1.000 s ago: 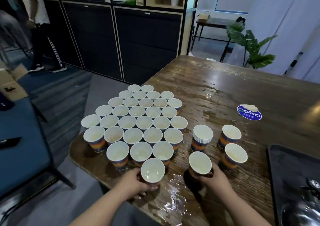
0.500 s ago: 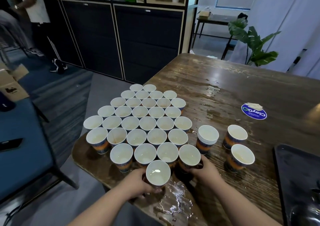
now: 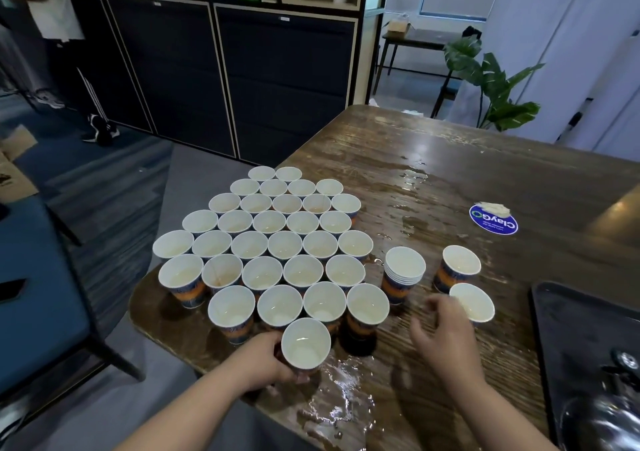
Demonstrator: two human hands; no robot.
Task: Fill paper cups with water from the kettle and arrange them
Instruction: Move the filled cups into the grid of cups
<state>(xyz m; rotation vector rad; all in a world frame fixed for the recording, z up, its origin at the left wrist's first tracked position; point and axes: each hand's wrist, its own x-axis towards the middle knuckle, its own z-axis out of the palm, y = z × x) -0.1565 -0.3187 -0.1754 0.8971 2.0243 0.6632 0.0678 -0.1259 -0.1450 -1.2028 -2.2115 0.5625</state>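
**Wet table, cups packed at its near-left corner**

The table (image 3: pixel 450 173) is dark, grained wood with a rounded near-left corner. Water lies on it in patches: a shining puddle (image 3: pixel 343 402) at the near edge between the two arms, and thinner streaks (image 3: pixel 412 187) toward the middle. A round blue sticker (image 3: pixel 493 219) sits toward the right side. A black tray (image 3: pixel 554 312) lies at the right edge, with a dark, shiny kettle (image 3: pixel 602 416) on it, only partly in view.

The cups (image 3: pixel 284 243) stand rim to rim in rows over the near-left corner, holding pale liquid. Just right of the block stands a stack (image 3: pixel 403 274) of nested cups, and beyond it two single cups, one farther (image 3: pixel 459 267) and one nearer (image 3: pixel 472 303).

The left hand (image 3: pixel 263 360) curls its fingers round a front cup (image 3: pixel 304 343) at the near edge, just ahead of the last row. The right hand (image 3: pixel 446 333) hovers with fingers spread and holding nothing, beside the nearer single cup; it is blurred, so contact cannot be told.

Beyond the table run dark cabinets (image 3: pixel 221 70) with open shelves above, blue-grey carpet (image 3: pixel 86 173), a blue chair (image 3: pixel 34 295) on the left, a leafy plant (image 3: pixel 498 87), a small side table (image 3: pixel 422 38) and white curtains (image 3: pixel 571 52). A person's legs (image 3: pixel 69 80) show far left.
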